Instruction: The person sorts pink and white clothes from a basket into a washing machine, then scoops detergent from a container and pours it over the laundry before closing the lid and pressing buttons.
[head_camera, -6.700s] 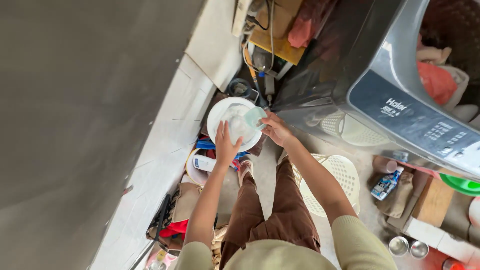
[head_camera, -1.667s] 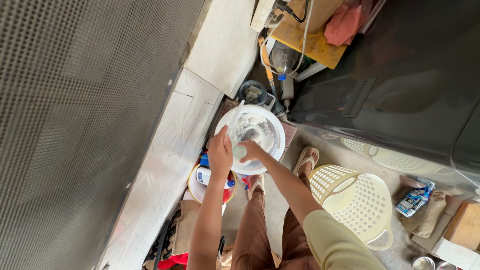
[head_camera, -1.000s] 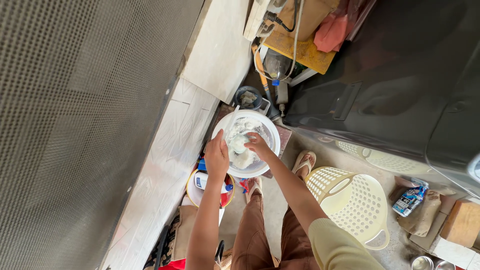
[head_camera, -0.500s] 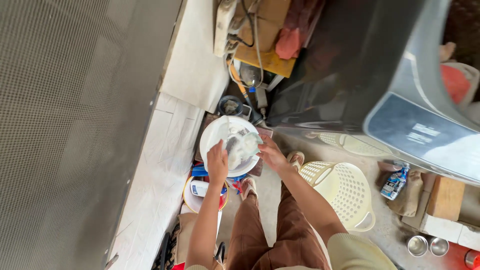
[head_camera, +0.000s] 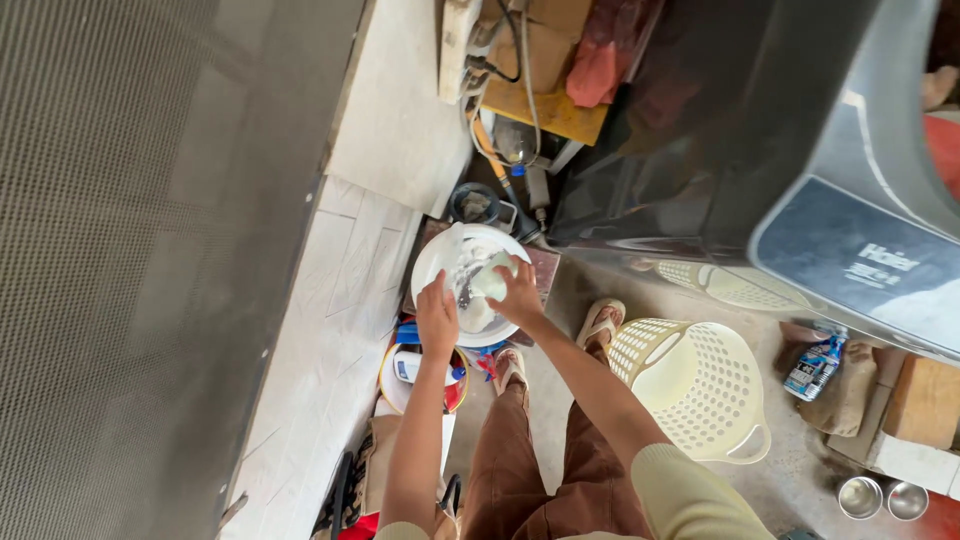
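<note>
seen from above, a person in brown trousers and sandals bends over a white basin (head_camera: 440, 262) on the floor, w/ both hands in it. the left hand (head_camera: 437, 318) rests on the basin's near rim, fingers curled over the edge and gripping it. the right hand (head_camera: 518, 296) is over the middle of the basin, fingers clenched round a pale cloth (head_camera: 492, 280) that shows just past the knuckles; what else lies in the basin is too blurred to tell. the basin sits on a dark reddish slab, betw. a tiled wall (head_camera: 330, 330) on the left and a big grey washing machine (head_camera: 800, 170) on the right. just nearer the person than the basin, touching its edge in this view, is a red-rimmed bowl (head_camera: 392, 385) w/ a white and blue item in it. beyond the basin stands a small dark pot (head_camera: 473, 205), near hoses and cables. a cream laundry basket (head_camera: 700, 385) w/ holes lies on the concrete floor by the person's right foot, well apart from the basin. at bottom right, two small steel cups (head_camera: 880, 498) sit side by side, and a blue printed packet (head_camera: 812, 365) lies near the machine's base.
</note>
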